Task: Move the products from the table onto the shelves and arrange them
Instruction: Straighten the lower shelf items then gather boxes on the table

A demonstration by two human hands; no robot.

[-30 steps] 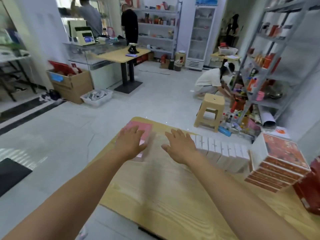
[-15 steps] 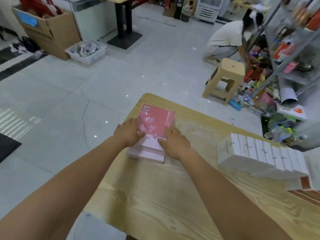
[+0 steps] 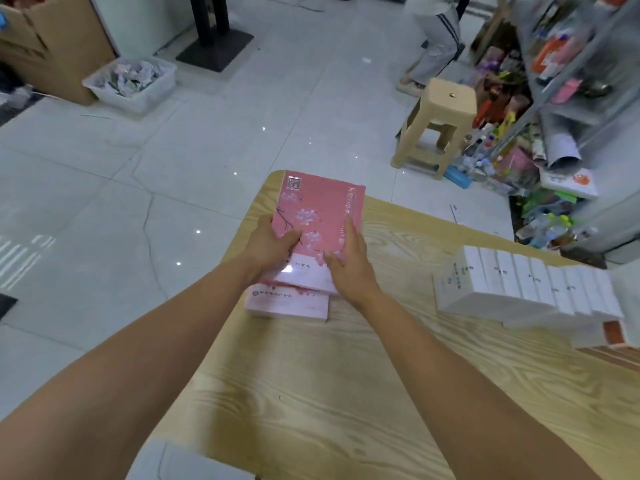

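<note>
The left grip [image 3: 268, 242] and right grip [image 3: 349, 261] clasp the sides of a pink box [image 3: 318, 216]. It tilts above a second pink box [image 3: 287, 304] lying on the wooden surface [image 3: 329, 393].

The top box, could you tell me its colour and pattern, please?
The top box is pink with white blossoms; head view.

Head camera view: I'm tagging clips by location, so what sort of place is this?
Probably a small shop or its stockroom: metal shelves crowded with packaged goods, a row of identical white boxes and stacked pink boxes on the wooden table, and a cardboard carton on the floor.
</note>
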